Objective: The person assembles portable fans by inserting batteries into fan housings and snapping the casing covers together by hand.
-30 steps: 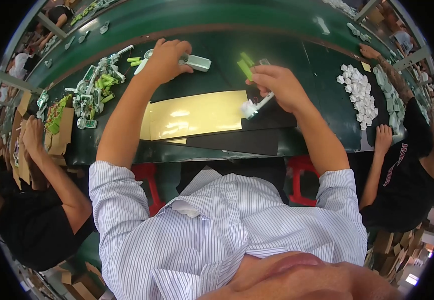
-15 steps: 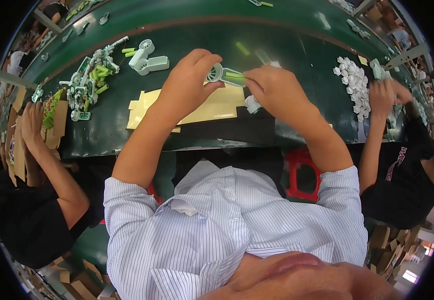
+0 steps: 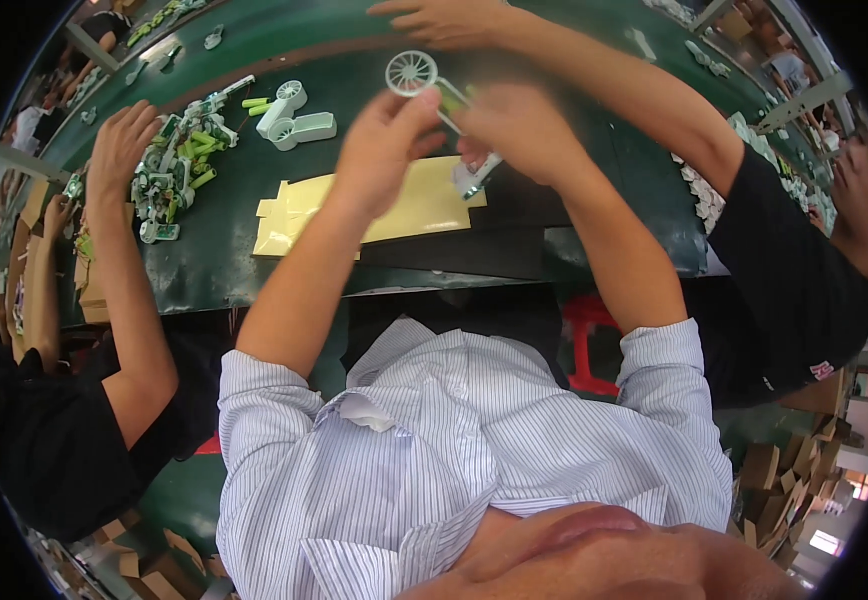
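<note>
My left hand [image 3: 384,145] is closed on a pale green handheld-fan shell, pinching it just below its round spoked grille [image 3: 412,73]. The grille now points away from me. Close against the handle is my right hand [image 3: 522,130], fingers curled and blurred. A light green cylinder [image 3: 451,100] shows in the handle between the hands. Below the right fingers a pale piece with a shiny end [image 3: 474,178] shows over the yellow sheet [image 3: 374,212]; whether those fingers grip it is unclear.
Another fan shell [image 3: 304,128] lies far left of centre, beside a heap of fan parts and green cylinders [image 3: 184,160]. A co-worker's arm [image 3: 614,75] stretches across the far side from the right. Another co-worker's hand [image 3: 124,140] is left of the heap. A red stool [image 3: 584,340] stands below the table.
The fan shell has moved away from me and tilted, grille up. My right hand has shifted slightly closer to the left. The right co-worker's arm has reached across; the left co-worker's hand has risen.
</note>
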Available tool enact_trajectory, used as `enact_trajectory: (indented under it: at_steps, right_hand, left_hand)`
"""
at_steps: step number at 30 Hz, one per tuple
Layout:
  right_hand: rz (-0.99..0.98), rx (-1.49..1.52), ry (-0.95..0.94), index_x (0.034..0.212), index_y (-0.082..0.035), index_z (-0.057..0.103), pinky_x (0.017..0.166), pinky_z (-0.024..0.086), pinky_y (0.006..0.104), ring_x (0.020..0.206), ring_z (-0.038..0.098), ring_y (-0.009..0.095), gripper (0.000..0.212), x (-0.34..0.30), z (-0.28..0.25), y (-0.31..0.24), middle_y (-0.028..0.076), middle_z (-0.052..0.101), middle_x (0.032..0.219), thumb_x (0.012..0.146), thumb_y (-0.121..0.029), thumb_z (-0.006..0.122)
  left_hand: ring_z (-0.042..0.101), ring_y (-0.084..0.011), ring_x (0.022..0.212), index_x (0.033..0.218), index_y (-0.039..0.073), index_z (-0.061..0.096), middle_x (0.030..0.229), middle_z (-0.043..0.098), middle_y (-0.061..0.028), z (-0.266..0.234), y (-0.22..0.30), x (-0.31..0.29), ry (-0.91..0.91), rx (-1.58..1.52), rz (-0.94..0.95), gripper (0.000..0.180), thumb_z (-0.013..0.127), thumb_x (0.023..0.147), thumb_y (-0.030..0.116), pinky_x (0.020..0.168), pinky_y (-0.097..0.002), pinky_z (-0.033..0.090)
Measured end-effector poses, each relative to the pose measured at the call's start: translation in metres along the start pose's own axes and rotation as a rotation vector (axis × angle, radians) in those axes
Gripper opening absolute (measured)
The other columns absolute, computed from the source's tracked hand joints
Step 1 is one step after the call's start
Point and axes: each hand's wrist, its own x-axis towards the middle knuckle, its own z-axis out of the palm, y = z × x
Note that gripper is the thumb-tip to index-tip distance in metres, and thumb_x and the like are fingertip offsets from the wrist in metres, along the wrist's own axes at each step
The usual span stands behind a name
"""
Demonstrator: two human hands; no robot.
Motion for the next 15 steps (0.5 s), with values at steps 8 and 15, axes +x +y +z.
enact_trajectory:
  at_steps: [8,15]
  right_hand:
    - [-0.009,0.103,-0.017,0.1,0.006,0.063,0.066,0.05,0.0249,0.072,0.065,0.012,0.031,0.01,0.032,0.018,0.009,0.07,0.081,0.088,-0.023,0.065]
    - [-0.018,-0.001,-0.228,0.11,0.005,0.063,0.074,0.05,0.0253,0.08,0.065,0.012,0.037,-0.008,0.031,0.013,0.009,0.07,0.089,0.084,-0.02,0.07]
  left_hand:
    - [0.06,-0.0192,0.097,0.13,-0.001,0.042,0.125,0.058,-0.0194,0.015,-0.016,-0.017,0.057,-0.169,0.116,0.043,0.05,0.1,0.028,0.073,-0.0296,0.046]
    - [0.058,-0.0254,0.112,0.137,-0.004,0.037,0.13,0.054,-0.0199,-0.007,-0.018,-0.031,0.026,-0.091,0.002,0.046,0.043,0.102,0.026,0.093,-0.0366,0.046]
